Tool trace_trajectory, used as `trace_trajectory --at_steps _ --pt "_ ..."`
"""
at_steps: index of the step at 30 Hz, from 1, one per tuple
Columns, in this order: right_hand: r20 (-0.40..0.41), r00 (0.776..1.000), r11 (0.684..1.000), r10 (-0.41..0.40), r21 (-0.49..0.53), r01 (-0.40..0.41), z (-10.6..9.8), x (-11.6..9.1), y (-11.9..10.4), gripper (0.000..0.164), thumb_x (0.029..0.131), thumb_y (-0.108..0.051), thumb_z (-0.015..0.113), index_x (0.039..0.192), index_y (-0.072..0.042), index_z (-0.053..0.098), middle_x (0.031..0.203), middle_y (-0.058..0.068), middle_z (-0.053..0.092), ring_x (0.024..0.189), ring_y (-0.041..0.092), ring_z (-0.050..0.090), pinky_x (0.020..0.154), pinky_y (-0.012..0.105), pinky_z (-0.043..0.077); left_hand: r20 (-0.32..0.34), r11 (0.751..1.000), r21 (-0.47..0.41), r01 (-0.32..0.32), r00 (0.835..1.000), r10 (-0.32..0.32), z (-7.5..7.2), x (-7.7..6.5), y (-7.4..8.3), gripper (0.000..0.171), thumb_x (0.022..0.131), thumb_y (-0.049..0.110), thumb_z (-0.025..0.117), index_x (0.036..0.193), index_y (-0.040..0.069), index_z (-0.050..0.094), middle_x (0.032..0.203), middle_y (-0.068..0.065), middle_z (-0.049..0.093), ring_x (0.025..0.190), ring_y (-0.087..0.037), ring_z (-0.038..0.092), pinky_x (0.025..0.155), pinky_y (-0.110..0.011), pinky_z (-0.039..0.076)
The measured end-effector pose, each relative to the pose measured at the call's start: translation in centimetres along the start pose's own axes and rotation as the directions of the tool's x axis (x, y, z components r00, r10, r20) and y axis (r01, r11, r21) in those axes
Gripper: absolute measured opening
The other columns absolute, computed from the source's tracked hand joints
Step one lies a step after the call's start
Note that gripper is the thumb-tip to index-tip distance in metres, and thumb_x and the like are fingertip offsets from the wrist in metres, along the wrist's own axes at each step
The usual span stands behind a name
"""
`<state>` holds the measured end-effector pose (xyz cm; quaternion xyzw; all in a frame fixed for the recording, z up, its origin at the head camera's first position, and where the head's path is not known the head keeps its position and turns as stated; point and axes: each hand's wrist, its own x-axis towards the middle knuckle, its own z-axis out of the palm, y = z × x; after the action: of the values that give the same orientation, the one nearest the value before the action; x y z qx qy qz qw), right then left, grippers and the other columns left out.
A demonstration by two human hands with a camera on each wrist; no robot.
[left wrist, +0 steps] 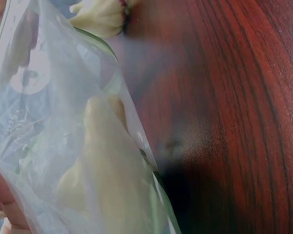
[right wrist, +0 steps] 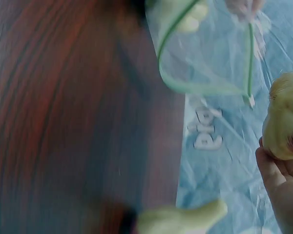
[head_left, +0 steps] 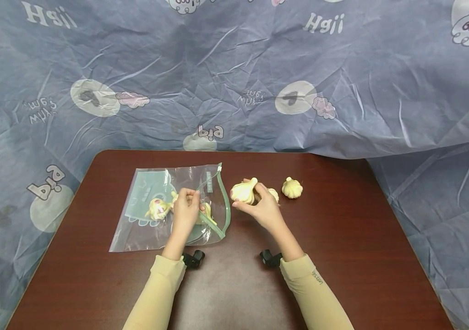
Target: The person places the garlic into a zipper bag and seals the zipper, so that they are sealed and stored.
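A clear zip bag (head_left: 129,238) with a green-edged mouth lies on the table, its mouth spread toward the right. My left hand (head_left: 185,211) pinches the upper layer of the bag near that mouth. Inside are several garlic bulbs, one at the left (head_left: 158,209) and another partly behind the hand (head_left: 207,211). Just right of the mouth, my right hand (head_left: 268,211) holds a garlic bulb (head_left: 243,191) between thumb and fingers, above the table. The right wrist view shows this held bulb (right wrist: 285,117) at its right edge.
Two more garlic bulbs rest on the brown table (head_left: 341,238): one at the right (head_left: 292,188), one partly hidden behind my right hand (head_left: 274,195). A patterned blue-grey cloth (head_left: 234,91) hangs behind the table. Black wrist mounts (head_left: 193,259) sit on both wrists.
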<state>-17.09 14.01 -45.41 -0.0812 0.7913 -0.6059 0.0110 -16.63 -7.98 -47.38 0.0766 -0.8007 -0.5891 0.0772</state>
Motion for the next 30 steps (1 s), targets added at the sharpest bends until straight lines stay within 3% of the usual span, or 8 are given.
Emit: trace_trajectory --at_steps 5,12,22,24,26,28,30 --pt "0.051 0.998 1.0 -0.019 0.007 0.019 1.9 0.3 0.0 0.072 0.076 -0.01 0.085 0.139 0.001 0.05 0.143 0.015 0.051 0.134 0.027 0.051 0.109 0.043 0.042 -0.012 1.0 0.018 0.0 1.0 0.0 0.0 0.0 0.1 0.016 0.1 0.013 0.054 0.103 -0.002 0.055 0.085 -0.022 0.068 0.051 0.001 0.055 0.049 -0.017 0.04" --pt "0.12 0.993 0.999 0.0 -0.045 0.005 3.6 0.7 0.9 0.074 0.077 -0.016 0.085 0.141 -0.004 0.049 0.142 0.01 0.054 0.133 0.024 0.053 0.107 0.042 0.045 0.008 1.0 0.018 0.013 1.0 -0.014 0.1 0.1 0.0 0.017 0.101 0.015 0.053 0.106 -0.002 0.054 0.086 -0.02 0.067 0.052 -0.001 0.056 0.047 -0.017 0.04" --pt "0.205 0.977 0.977 0.067 -0.212 -0.022 4.9 1.1 3.1 0.069 0.077 -0.028 0.086 0.137 -0.012 0.055 0.127 0.004 0.066 0.108 0.017 0.066 0.084 0.031 0.054 0.002 1.0 0.029 0.007 1.0 -0.008 0.0 0.1 -0.1 0.017 0.101 0.014 0.052 0.105 -0.002 0.055 0.092 -0.025 0.068 0.052 0.001 0.054 0.047 -0.017 0.039" --pt "0.216 0.974 0.968 0.072 -0.25 -0.017 5.0 1.1 3.4 0.068 0.076 -0.031 0.085 0.135 -0.013 0.057 0.125 0.005 0.067 0.107 0.016 0.066 0.084 0.03 0.053 0.0 0.999 0.036 0.005 1.0 -0.005 0.0 0.1 -0.1 0.016 0.101 0.015 0.052 0.105 -0.001 0.055 0.089 -0.022 0.068 0.052 0.0 0.054 0.049 -0.022 0.04" --pt "0.226 0.971 0.96 0.073 -0.281 -0.007 5.2 1.2 3.6 0.067 0.077 -0.032 0.085 0.135 -0.012 0.057 0.126 0.006 0.067 0.107 0.016 0.065 0.085 0.031 0.052 -0.001 0.999 0.041 0.001 1.0 -0.001 0.0 0.1 -0.1 0.015 0.101 0.015 0.053 0.104 0.0 0.055 0.084 -0.02 0.068 0.053 -0.001 0.055 0.074 -0.03 0.052" --pt "0.239 0.968 0.956 0.07 -0.294 0.003 5.3 1.3 3.7 0.066 0.077 -0.03 0.084 0.134 -0.009 0.057 0.128 0.007 0.066 0.11 0.018 0.065 0.088 0.033 0.052 0.002 0.999 0.05 0.002 1.0 -0.002 0.0 0.1 -0.1 0.016 0.102 0.016 0.053 0.105 0.001 0.055 0.084 -0.019 0.068 0.054 -0.002 0.056 0.078 -0.037 0.051" --pt "0.259 0.964 0.953 0.068 -0.304 0.014 5.5 1.4 3.8 0.064 0.078 -0.027 0.083 0.133 -0.007 0.058 0.126 0.009 0.067 0.108 0.018 0.065 0.088 0.032 0.053 0.01 0.999 0.047 0.01 1.0 -0.01 0.0 0.1 0.0 0.017 0.102 0.018 0.052 0.106 0.001 0.054 0.086 -0.02 0.068 0.055 -0.002 0.056 0.078 -0.036 0.052"
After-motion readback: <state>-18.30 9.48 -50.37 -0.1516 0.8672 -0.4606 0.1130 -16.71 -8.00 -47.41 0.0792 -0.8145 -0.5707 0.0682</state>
